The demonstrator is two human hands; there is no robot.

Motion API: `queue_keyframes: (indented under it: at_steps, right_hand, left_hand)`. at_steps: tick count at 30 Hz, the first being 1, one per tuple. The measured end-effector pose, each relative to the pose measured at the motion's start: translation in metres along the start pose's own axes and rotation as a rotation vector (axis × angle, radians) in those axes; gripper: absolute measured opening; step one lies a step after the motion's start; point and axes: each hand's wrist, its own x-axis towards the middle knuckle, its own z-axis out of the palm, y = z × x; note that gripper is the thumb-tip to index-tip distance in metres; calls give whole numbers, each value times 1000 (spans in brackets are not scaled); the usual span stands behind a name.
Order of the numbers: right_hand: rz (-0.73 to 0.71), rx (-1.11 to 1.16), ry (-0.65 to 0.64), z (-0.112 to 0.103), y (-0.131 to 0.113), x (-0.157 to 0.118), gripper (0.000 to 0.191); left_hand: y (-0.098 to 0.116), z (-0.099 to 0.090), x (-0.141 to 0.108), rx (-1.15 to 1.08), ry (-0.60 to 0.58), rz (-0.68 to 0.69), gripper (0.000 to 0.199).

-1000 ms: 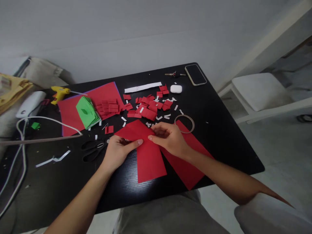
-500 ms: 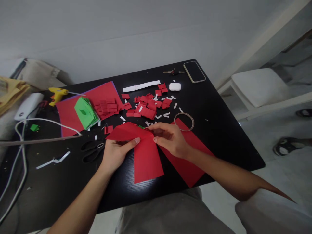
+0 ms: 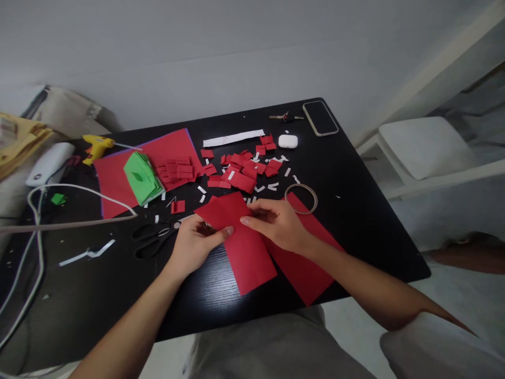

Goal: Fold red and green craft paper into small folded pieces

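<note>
A red paper strip (image 3: 250, 255), bent or folded near its upper end, is held between both hands above the black table. My left hand (image 3: 199, 242) pinches its left part, thumb on top and fingers underneath. At its upper right edge, my right hand (image 3: 278, 223) grips the paper between thumb and fingers. Another red sheet (image 3: 311, 263) lies flat under my right forearm. Black scissors (image 3: 153, 239) rest just left of my left hand. Beyond the hands is a pile of small folded red pieces (image 3: 242, 176) among white paper scraps.
Green papers (image 3: 142, 179) lie on a large red sheet (image 3: 108, 181) beside a yellow glue gun (image 3: 97, 147). Cables (image 3: 79, 226) cross the left side. A tape ring (image 3: 314, 199), white case (image 3: 288, 141), keys (image 3: 286, 117) and phone (image 3: 320, 118) are farther right.
The held red paper has turned, its lower end swinging right and its upper part opening flatter. Both hands still grip it. The view has shifted slightly.
</note>
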Motion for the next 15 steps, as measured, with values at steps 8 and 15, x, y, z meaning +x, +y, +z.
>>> queue_keyframes:
  at_steps: [8,15]
  right_hand:
    - [45,-49,10,-1,-3,2,26]
    - [74,-8,21,-2,-4,3,28]
  left_hand:
    - [4,1,1,-32,-48,-11,36]
    - [4,-1,0,-71,-90,-22,29]
